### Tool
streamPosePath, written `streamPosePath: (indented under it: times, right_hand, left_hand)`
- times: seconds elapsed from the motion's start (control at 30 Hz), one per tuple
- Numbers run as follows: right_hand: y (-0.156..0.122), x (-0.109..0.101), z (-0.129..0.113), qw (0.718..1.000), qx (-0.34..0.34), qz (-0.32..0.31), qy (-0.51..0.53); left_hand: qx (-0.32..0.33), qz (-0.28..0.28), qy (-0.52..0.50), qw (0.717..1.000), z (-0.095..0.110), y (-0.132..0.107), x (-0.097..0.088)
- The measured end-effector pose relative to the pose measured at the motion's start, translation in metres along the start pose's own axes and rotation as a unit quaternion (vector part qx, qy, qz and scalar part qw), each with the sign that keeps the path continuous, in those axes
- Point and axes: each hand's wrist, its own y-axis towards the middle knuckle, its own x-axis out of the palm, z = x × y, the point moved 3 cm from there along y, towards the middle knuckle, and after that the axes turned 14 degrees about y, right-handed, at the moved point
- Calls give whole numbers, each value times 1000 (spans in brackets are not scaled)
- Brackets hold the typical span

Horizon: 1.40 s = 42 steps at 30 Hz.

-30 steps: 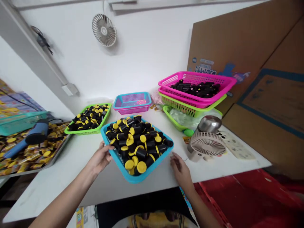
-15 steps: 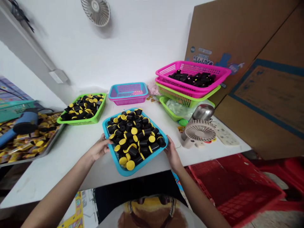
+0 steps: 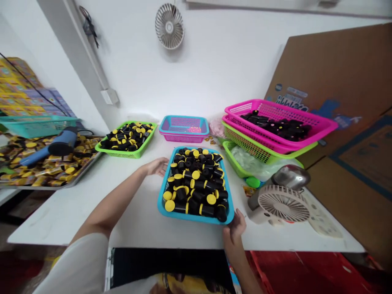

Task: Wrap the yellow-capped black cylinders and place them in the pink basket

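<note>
A blue plastic basket stands in front of me on the white table, heaped with small black cylinders with yellow caps. My left hand is beside its upper left edge, fingers stretched towards the rim; whether the tips touch it I cannot tell. At the near right corner my right hand grips the basket, its fingers partly hidden behind the rim. Further back on the left is a green basket of similar capped cylinders.
Blue and pink baskets are nested by the wall. Right of them, a pink basket of black pieces tops a stack. A small fan and a metal flask stand at the right. A tray of wrapped pieces lies left, with a blue dryer-like tool.
The blue basket has turned to sit nearly square to the table. My left hand has loosened from its side, while my right hand has come to its near corner. The view has shifted left.
</note>
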Motion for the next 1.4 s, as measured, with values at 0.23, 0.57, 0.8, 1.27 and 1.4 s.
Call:
streamPosePath:
  times: [0.23,0.57,0.8,1.27,1.4]
  right_hand:
    - [-24,-3,9,990,-112,-3,-84]
    - [-15,0,-6,972,-150,-24,-179]
    - [-19,1,-14,973,-126,-36,-188]
    - [-22,-1,-6,984,-117,-35,-132]
    - [-21,0,-9,983,-120,-29,-137]
  left_hand:
    - [99,226,250,936,83,87,-61]
    - [90,235,473,844,118,131,-72]
    - [122,202,491,839,144,126,-100]
    - [175,197,481,836,167,99,-110]
    - [167,194,482,838,169,98,-111]
